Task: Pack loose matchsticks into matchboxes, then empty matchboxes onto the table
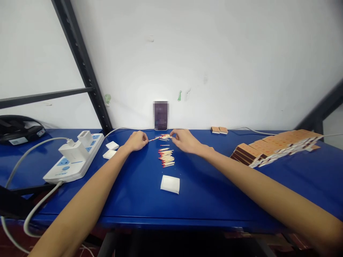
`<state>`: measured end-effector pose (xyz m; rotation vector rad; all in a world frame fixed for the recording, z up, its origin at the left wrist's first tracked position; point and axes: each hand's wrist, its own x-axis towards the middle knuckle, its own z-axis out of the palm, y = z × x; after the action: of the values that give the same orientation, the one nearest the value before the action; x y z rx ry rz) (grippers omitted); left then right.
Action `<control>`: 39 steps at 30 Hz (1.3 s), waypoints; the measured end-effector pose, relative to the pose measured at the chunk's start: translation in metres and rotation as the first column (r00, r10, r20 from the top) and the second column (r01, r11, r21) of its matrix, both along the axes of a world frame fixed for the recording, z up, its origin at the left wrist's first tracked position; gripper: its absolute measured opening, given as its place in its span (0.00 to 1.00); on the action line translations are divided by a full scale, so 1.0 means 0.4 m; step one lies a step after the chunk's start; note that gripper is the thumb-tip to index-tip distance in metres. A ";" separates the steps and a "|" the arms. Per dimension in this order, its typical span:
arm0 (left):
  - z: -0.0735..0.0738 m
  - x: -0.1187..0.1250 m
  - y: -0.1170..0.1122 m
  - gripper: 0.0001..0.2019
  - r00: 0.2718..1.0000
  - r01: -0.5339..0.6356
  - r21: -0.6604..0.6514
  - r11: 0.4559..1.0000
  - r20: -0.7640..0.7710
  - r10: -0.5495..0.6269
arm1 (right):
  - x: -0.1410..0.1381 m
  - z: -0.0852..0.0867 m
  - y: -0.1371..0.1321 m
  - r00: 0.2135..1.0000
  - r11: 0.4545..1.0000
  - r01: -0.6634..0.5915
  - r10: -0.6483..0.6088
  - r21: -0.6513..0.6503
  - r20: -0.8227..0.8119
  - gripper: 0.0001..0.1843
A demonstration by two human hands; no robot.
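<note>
Both my arms reach across a blue table (214, 192). My left hand (137, 140) is closed, pinching one red-tipped match (152, 139) that points right. My right hand (184, 140) is closed too, its fingertips pinched on a small bunch of matches (166, 136) near the wall. A loose pile of red-tipped matches (166, 158) lies on the table just in front of both hands. A white matchbox tray (170, 184) lies nearer to me, apart from the pile.
A long row of brown matchboxes (273, 145) lies at the right. Two small white trays (110, 150) and a white power strip (76, 157) with cables sit at the left. A phone (160, 115) leans on the wall; two brown boxes (219, 130) lie behind.
</note>
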<state>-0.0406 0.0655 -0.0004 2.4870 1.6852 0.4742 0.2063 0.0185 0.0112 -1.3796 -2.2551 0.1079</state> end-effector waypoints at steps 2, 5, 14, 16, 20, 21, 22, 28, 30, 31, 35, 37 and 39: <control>0.005 -0.001 -0.012 0.08 0.999 0.007 -0.017 1.000 -0.032 -0.008 | 0.010 -0.006 -0.051 0.998 0.997 -0.064 0.063 0.032 0.024 0.13; 0.015 0.010 -0.041 0.08 0.998 0.041 -0.051 0.998 -0.047 -0.043 | 0.028 -0.013 -0.118 0.977 0.977 -0.212 0.211 0.025 0.035 0.11; 0.009 0.077 -0.082 0.09 0.982 0.150 0.079 0.985 -0.126 -0.140 | 0.056 -0.034 -0.160 0.961 0.963 -0.269 0.266 -0.032 -0.077 0.14; -0.004 0.084 -0.075 0.10 0.984 0.135 0.163 0.977 -0.142 -0.112 | 0.055 -0.042 -0.158 0.956 0.958 -0.284 0.280 -0.035 -0.091 0.13; -0.022 0.084 -0.065 0.11 0.987 0.133 0.186 0.974 -0.117 -0.113 | 0.052 -0.060 -0.159 0.932 0.933 -0.351 0.341 -0.080 -0.122 0.11; -0.024 0.082 -0.064 0.12 0.986 0.145 0.181 0.973 -0.110 -0.127 | 0.051 -0.064 -0.161 0.929 0.928 -0.361 0.350 -0.087 -0.121 0.10; -0.026 0.080 -0.063 0.13 0.983 0.165 0.181 0.970 -0.104 -0.148 | 0.050 -0.067 -0.162 0.927 0.926 -0.368 0.357 -0.089 -0.119 0.09; -0.028 0.072 -0.059 0.14 0.944 0.329 0.185 0.926 -0.090 -0.317 | 0.046 -0.070 -0.168 0.925 0.928 -0.366 0.355 -0.071 -0.133 0.09; -0.026 0.069 -0.057 0.14 0.939 0.342 0.160 0.926 -0.097 -0.330 | 0.045 -0.069 -0.167 0.929 0.934 -0.352 0.340 -0.063 -0.146 0.09; -0.025 0.066 -0.056 0.14 0.940 0.339 0.151 0.929 -0.104 -0.326 | 0.045 -0.068 -0.166 0.930 0.936 -0.346 0.334 -0.061 -0.153 0.09; -0.019 0.046 -0.047 0.15 0.946 0.309 0.147 0.940 -0.151 -0.287 | 0.045 -0.068 -0.160 0.931 0.938 -0.338 0.322 -0.072 -0.174 0.09; -0.016 0.034 -0.041 0.15 0.949 0.287 0.151 0.946 -0.182 -0.258 | 0.046 -0.070 -0.158 0.931 0.940 -0.334 0.316 -0.077 -0.180 0.09; -0.015 0.023 -0.037 0.16 0.952 0.259 0.151 0.954 -0.209 -0.225 | 0.046 -0.072 -0.157 0.931 0.940 -0.332 0.314 -0.075 -0.186 0.09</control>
<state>-0.0313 0.0508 -0.0065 2.9045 1.4183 0.3859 0.2248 -0.0444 -0.0174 -0.9912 -2.3367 0.4457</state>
